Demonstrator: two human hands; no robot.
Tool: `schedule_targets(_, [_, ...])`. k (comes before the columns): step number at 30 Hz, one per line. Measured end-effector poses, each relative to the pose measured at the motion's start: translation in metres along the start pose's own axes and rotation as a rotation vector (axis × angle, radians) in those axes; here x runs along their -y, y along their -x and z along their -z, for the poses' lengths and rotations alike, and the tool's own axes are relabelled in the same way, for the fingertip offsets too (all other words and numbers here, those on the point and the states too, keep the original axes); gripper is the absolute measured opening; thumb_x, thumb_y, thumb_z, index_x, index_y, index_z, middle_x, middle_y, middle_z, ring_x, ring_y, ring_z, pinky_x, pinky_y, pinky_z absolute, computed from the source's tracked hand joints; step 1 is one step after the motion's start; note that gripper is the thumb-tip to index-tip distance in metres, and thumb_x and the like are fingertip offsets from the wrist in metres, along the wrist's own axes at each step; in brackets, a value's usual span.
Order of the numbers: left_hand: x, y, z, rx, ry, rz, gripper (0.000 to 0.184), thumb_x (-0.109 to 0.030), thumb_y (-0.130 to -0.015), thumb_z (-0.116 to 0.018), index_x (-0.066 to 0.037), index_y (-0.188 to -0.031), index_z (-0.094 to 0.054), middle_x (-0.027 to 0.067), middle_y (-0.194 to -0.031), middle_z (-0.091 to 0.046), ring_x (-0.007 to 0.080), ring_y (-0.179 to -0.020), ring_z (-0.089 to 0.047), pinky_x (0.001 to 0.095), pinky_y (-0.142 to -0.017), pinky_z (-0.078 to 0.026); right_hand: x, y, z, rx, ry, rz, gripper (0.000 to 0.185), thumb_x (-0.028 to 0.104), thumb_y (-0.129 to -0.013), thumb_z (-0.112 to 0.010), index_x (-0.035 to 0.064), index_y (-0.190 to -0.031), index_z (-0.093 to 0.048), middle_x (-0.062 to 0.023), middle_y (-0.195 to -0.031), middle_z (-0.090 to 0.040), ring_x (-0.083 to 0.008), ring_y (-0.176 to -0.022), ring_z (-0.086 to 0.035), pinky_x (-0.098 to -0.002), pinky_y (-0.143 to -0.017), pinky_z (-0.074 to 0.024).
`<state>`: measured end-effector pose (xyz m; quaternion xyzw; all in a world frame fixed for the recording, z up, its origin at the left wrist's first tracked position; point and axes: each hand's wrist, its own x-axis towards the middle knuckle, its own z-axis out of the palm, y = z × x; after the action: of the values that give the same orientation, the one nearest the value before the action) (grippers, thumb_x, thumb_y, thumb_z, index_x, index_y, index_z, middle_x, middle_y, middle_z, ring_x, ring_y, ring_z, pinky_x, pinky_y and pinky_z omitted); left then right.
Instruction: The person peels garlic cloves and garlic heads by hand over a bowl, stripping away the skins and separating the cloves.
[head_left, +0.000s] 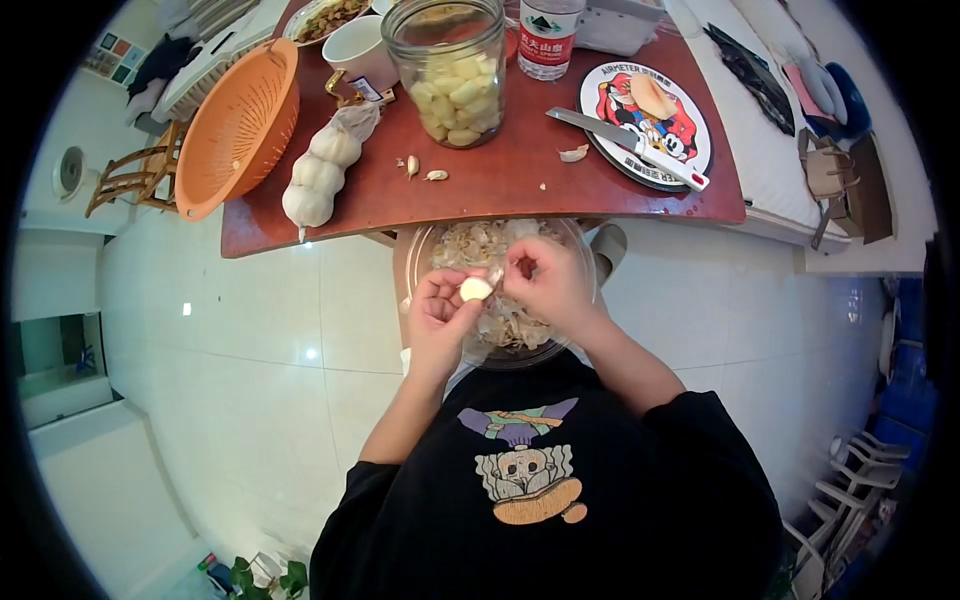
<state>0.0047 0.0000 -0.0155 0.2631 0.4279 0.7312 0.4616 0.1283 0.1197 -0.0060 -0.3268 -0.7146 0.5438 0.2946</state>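
Observation:
My left hand is closed on a pale garlic clove, held between thumb and fingers. Close beside it, my right hand is pinched, with a thin bit of garlic skin at its fingertips. Both hands are above a clear bowl filled with papery garlic skins. On the table, a glass jar holds many peeled cloves. Left of the jar lies a net of whole garlic bulbs. Some small loose cloves lie in front of the jar.
An orange colander leans over the left side of the red-brown table. A knife rests across a cartoon plate on the right. Behind stand a white mug and a water bottle.

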Motion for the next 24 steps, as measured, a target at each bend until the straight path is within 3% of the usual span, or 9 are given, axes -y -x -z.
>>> schedule_targets(2, [0.001, 0.0, 0.009, 0.003, 0.183, 0.113, 0.028, 0.008, -0.085, -0.057, -0.002, -0.109, -0.048, 0.0177, -0.121, -0.054, 0.0226, -0.107, -0.058, 0.0335, -0.088, -0.051, 0.001, -0.004, 0.006, -0.078, 0.059, 0.044, 0.011, 0.009, -0.076, -0.067, 0.0026, -0.084, -0.064, -0.0057, -0.072, -0.061, -0.0108, -0.061, -0.058, -0.0245, -0.056, -0.0456])
schedule_targets(5, [-0.004, -0.003, 0.01, 0.02, 0.341, 0.199, 0.026, 0.002, -0.087, -0.057, -0.002, -0.113, -0.051, 0.0152, -0.12, -0.056, 0.0245, -0.103, -0.061, 0.0333, -0.087, -0.053, 0.008, -0.005, 0.016, -0.019, 0.125, 0.088, 0.008, 0.004, -0.076, -0.067, 0.0018, -0.082, -0.062, -0.0045, -0.077, -0.06, -0.0141, -0.066, -0.058, -0.0263, -0.059, -0.0453])
schedule_targets(8, [-0.004, -0.003, 0.011, -0.023, 0.338, 0.197, 0.029, 0.001, -0.089, -0.055, -0.002, -0.117, -0.051, 0.013, -0.118, -0.057, 0.0226, -0.103, -0.06, 0.0332, -0.088, -0.052, 0.001, -0.005, 0.018, 0.025, 0.424, 0.444, 0.012, 0.008, -0.075, -0.07, 0.003, -0.084, -0.064, -0.0079, -0.079, -0.061, -0.0233, -0.068, -0.06, -0.0312, -0.061, -0.0471])
schedule_targets(11, [0.002, -0.003, 0.017, -0.024, 0.279, 0.172, 0.031, -0.001, -0.09, -0.054, -0.002, -0.121, -0.051, 0.0111, -0.117, -0.057, 0.0216, -0.104, -0.059, 0.0341, -0.09, -0.051, 0.003, 0.0, 0.019, 0.111, 0.627, 0.476, 0.014, 0.012, -0.074, -0.071, 0.0045, -0.085, -0.065, -0.0089, -0.083, -0.061, -0.0292, -0.074, -0.059, -0.0357, -0.066, -0.0474])
schedule_targets(14, [-0.001, -0.002, 0.009, -0.084, 0.206, 0.159, 0.031, 0.0, -0.089, -0.055, -0.002, -0.12, -0.05, 0.0103, -0.114, -0.057, 0.0197, -0.101, -0.059, 0.0347, -0.09, -0.05, 0.007, 0.001, 0.015, 0.031, 0.576, 0.406, 0.012, 0.012, -0.075, -0.07, 0.0059, -0.084, -0.066, -0.007, -0.083, -0.06, -0.0272, -0.078, -0.058, -0.0363, -0.069, -0.0465])
schedule_targets(17, [0.002, -0.003, 0.007, -0.086, 0.14, 0.119, 0.034, 0.006, -0.087, -0.055, -0.001, -0.12, -0.048, 0.0102, -0.112, -0.057, 0.0158, -0.095, -0.06, 0.0304, -0.084, -0.052, 0.022, 0.002, 0.01, 0.073, 0.331, 0.325, 0.011, 0.012, -0.075, -0.069, 0.0071, -0.083, -0.066, -0.0061, -0.082, -0.06, -0.0263, -0.08, -0.057, -0.0366, -0.07, -0.0457])
schedule_targets(24, [-0.003, -0.001, 0.002, -0.08, -0.012, 0.086, 0.029, 0.005, -0.086, -0.059, 0.0, -0.113, -0.049, 0.0087, -0.103, -0.061, 0.0125, -0.09, -0.061, 0.0259, -0.083, -0.05, 0.026, 0.001, 0.002, 0.047, 0.422, 0.47, 0.009, 0.012, -0.072, -0.069, 0.007, -0.077, -0.063, -0.0053, -0.078, -0.059, -0.0261, -0.074, -0.056, -0.0367, -0.064, -0.0454])
